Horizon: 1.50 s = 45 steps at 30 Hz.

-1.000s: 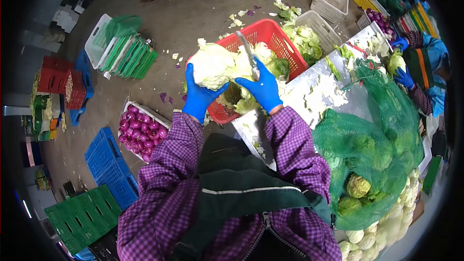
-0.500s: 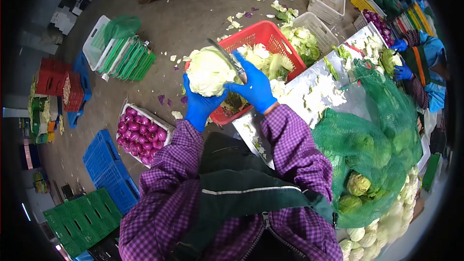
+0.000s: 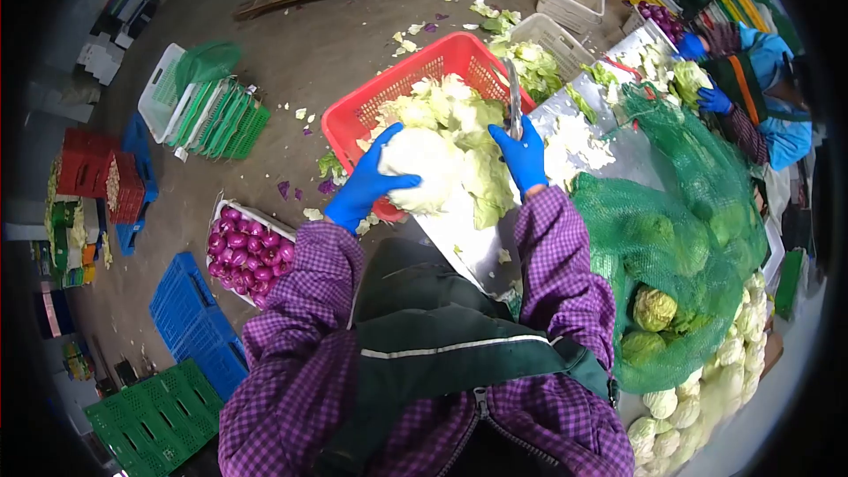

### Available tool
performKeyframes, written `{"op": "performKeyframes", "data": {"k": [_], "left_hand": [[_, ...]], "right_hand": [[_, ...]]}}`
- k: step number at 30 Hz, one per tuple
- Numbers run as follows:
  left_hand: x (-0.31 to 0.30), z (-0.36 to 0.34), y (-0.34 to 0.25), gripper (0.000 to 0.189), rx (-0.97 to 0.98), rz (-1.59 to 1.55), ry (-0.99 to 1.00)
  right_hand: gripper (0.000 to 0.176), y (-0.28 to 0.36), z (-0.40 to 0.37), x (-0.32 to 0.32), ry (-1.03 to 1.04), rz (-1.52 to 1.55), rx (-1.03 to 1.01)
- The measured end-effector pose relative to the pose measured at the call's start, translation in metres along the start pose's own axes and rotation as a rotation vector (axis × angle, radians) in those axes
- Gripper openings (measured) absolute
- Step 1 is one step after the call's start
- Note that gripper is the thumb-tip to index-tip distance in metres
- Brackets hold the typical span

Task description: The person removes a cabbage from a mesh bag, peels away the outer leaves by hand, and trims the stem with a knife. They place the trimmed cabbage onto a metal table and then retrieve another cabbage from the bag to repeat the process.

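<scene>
My left hand (image 3: 364,184), in a blue glove, is closed around the left side of a pale, trimmed cabbage (image 3: 420,170). The cabbage is held over the near edge of a red basket (image 3: 340,121) that has loose leaves in it. Upright in my right hand (image 3: 523,157), also gloved in blue, is a knife (image 3: 514,88) with its blade pointing away from me. Between my two hands, loose cabbage leaves (image 3: 488,185) hang beside the cabbage, partly over the metal table (image 3: 459,234).
Right of me, a green net bag (image 3: 654,230) of cabbages lies on the table, with peeled cabbages (image 3: 667,428) below it. A crate of red onions (image 3: 252,256) stands on the floor at left. Across the table, a co-worker's gloved hand (image 3: 714,100) is near a cabbage.
The cabbage has moved right and down, and my left hand has shifted from beneath it to its left side. My right hand has moved right with the knife, away from the cabbage.
</scene>
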<state>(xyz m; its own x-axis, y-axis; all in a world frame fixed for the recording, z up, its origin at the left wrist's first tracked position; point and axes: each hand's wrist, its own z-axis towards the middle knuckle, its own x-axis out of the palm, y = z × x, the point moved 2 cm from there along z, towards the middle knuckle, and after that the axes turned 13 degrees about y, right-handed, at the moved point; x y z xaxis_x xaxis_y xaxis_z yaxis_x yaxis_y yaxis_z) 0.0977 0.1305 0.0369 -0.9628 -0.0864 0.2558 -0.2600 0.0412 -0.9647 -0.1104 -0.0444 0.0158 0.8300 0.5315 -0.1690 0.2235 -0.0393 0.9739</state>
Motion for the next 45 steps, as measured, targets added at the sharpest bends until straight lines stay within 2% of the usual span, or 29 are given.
{"op": "performKeyframes", "data": {"k": [2,3,4,6,7,8,10,11,13,14,16,18,20,22,24,27,29,34,36,38,40,41,42,44,45], "left_hand": [[0.035,0.011,-0.016,0.098,-0.038,0.726,0.116],[0.047,0.019,-0.014,0.106,-0.035,0.949,0.188],[0.061,0.025,-0.01,0.106,-0.03,0.944,0.215],[0.089,0.036,-0.003,0.105,-0.06,1.219,0.304],[0.097,0.043,0.001,0.105,0.052,1.1,0.241],[0.101,0.047,0.005,0.106,0.136,1.049,0.202],[0.106,0.051,0.018,0.105,0.183,1.152,0.149],[0.109,0.051,0.031,0.105,0.188,1.151,0.17],[0.109,0.054,0.048,0.112,0.0,0.769,0.179],[0.104,0.053,0.053,0.112,-0.003,0.775,0.19],[0.103,0.046,0.044,0.123,0.035,0.867,0.303],[0.105,0.046,0.036,0.13,0.007,0.973,0.367],[0.113,0.049,0.032,0.129,0.007,0.96,0.407],[0.121,0.05,0.035,0.126,-0.033,0.957,0.326],[0.13,0.051,0.039,0.124,-0.076,0.956,0.25],[0.142,0.056,0.041,0.119,-0.088,1.119,0.14],[0.145,0.063,0.043,0.117,-0.171,1.185,0.127],[0.148,0.079,0.049,0.117,-0.194,1.181,0.177],[0.152,0.075,0.052,0.115,-0.185,1.194,0.183],[0.159,0.076,0.051,0.113,-0.228,1.228,0.129],[0.167,0.071,0.055,0.113,-0.079,1.279,0.2],[0.166,0.066,0.053,0.114,-0.076,1.317,0.198],[0.159,0.073,0.046,0.114,-0.065,1.322,0.185],[0.133,0.066,0.051,0.115,-0.042,1.005,0.234],[0.121,0.065,0.054,0.12,0.016,0.966,0.257]], "right_hand": [[0.046,-0.009,-0.029,-0.013,0.054,0.203,0.025],[0.044,-0.014,-0.045,-0.016,0.1,0.272,0.082],[0.042,-0.019,-0.06,-0.017,0.141,0.346,0.136],[0.041,-0.031,-0.091,-0.017,0.242,0.483,0.251],[0.041,-0.042,-0.102,-0.019,0.237,0.371,0.375],[0.043,-0.058,-0.114,-0.015,0.127,0.475,0.272],[0.041,-0.06,-0.131,-0.03,0.161,0.453,0.344],[0.041,-0.06,-0.138,-0.032,0.142,0.46,0.345],[0.033,-0.059,-0.146,-0.03,0.111,0.423,0.284],[0.033,-0.065,-0.149,-0.028,0.103,0.433,0.283],[0.034,-0.065,-0.156,-0.024,0.06,0.221,0.18],[0.031,-0.069,-0.163,-0.024,0.094,0.126,0.23],[0.028,-0.071,-0.164,-0.025,0.031,-0.377,0.06],[0.026,-0.049,-0.17,-0.025,0.019,-0.476,0.068],[0.025,-0.044,-0.173,-0.025,-0.065,-0.577,-0.021],[0.029,-0.064,-0.165,-0.027,-0.071,-0.721,0.038],[0.029,-0.078,-0.16,-0.027,-0.068,-0.771,0.042],[0.026,-0.085,-0.154,-0.033,-0.012,-0.851,0.059],[0.024,-0.094,-0.141,-0.035,0.057,-0.895,0.156],[0.021,-0.121,-0.107,-0.042,0.034,-0.862,0.209],[0.018,-0.131,-0.085,-0.037,0.011,-0.786,0.298],[0.018,-0.126,-0.09,-0.039,-0.013,-0.824,0.204],[0.02,-0.111,-0.089,-0.041,0.076,-0.848,0.316],[0.024,-0.112,-0.094,-0.048,0.096,-0.866,0.237],[0.024,-0.105,-0.093,-0.053,0.106,-0.87,0.221]]}}
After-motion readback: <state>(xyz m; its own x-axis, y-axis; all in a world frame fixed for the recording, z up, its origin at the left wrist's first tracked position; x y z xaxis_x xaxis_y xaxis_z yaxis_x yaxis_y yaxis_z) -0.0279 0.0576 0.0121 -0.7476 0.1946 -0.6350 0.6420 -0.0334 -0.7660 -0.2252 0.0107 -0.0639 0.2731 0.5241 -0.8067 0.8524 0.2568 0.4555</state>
